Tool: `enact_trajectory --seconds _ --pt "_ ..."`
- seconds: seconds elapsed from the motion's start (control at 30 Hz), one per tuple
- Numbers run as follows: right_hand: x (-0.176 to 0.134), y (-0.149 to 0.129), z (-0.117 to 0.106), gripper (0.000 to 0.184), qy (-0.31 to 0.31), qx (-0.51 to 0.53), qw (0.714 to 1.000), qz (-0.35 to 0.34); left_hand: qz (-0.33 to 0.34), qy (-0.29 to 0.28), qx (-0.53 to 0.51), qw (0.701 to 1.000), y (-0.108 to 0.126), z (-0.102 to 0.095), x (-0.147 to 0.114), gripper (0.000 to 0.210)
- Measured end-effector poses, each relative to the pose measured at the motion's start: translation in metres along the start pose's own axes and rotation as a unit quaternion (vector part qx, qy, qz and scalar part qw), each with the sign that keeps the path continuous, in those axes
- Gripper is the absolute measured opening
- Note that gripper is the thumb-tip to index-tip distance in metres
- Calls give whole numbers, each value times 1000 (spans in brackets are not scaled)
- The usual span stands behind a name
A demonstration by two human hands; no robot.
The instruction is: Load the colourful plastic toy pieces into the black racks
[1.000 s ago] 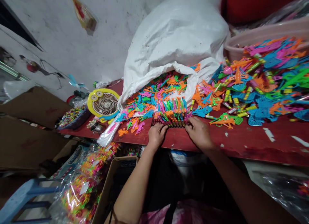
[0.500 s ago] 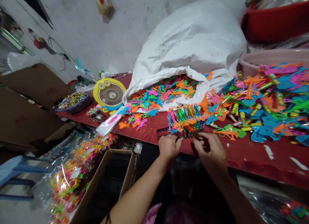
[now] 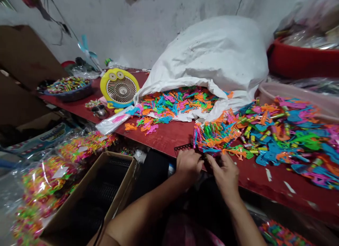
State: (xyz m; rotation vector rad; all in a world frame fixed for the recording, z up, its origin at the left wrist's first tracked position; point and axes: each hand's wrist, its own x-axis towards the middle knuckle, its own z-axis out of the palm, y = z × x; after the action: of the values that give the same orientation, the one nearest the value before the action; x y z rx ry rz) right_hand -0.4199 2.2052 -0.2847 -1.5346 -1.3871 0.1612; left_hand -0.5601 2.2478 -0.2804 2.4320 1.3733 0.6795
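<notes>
A black slotted plastic rack [image 3: 183, 147] lies at the table's front edge, with a row of small pink, green, blue and orange plastic toys [image 3: 215, 134] standing along it. My left hand [image 3: 188, 164] is closed on the rack's near side. Close beside it on the right, my right hand [image 3: 225, 173] has its thumb and fingers closed at the same rack, below the toys. The fingertips of both hands are partly hidden. Behind, a big white sack [image 3: 212, 58] lies with its mouth spilling more such toys [image 3: 180, 101] onto the red table [image 3: 164, 136].
To the right spreads a heap of coloured toys [image 3: 291, 133] before a pink basin [image 3: 267, 92]. A yellow fan [image 3: 120, 88], a metal cup [image 3: 100, 111] and a filled bowl [image 3: 69, 94] stand left. Below are a carton of black racks [image 3: 107, 182] and bagged toys [image 3: 45, 179].
The camera view has shifted. My right hand has moved in closer to my left, its fingers now closed at the rack. The toy row sits farther right in view.
</notes>
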Motion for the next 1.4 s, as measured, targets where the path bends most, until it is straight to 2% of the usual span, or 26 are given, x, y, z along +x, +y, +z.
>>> enact_trajectory --seconds 0.1,0.23,0.53,0.7,0.8,0.93,1.07,1.27,1.4 --pt "-1 12 -5 25 -13 -7 1000 11 3 56 -9 998 -16 -5 -8 25" --pt "-4 23 -15 31 -42 -47 998 31 46 53 4 998 -27 1 -16 35" --pt "-15 9 -25 31 -2 -172 983 -71 103 15 13 995 -7 8 -26 37" --pt "-15 3 -24 18 -33 -219 967 -127 110 13 2 994 -6 10 -26 31" --pt "-14 1 -24 18 -44 -274 947 -163 108 10 -2 994 -6 10 -26 29" --pt "-11 1 -24 27 -14 -328 929 -171 116 1 -7 993 -5 8 -26 31" --pt "-10 4 -22 31 -19 -321 932 -167 122 -7 -12 992 -5 7 -27 32" --pt "-12 8 -17 32 7 -337 929 -155 129 -5 -12 992 -5 8 -28 32" --pt "-7 1 -18 32 -15 -357 919 -165 131 0 -10 991 -5 8 -28 31"
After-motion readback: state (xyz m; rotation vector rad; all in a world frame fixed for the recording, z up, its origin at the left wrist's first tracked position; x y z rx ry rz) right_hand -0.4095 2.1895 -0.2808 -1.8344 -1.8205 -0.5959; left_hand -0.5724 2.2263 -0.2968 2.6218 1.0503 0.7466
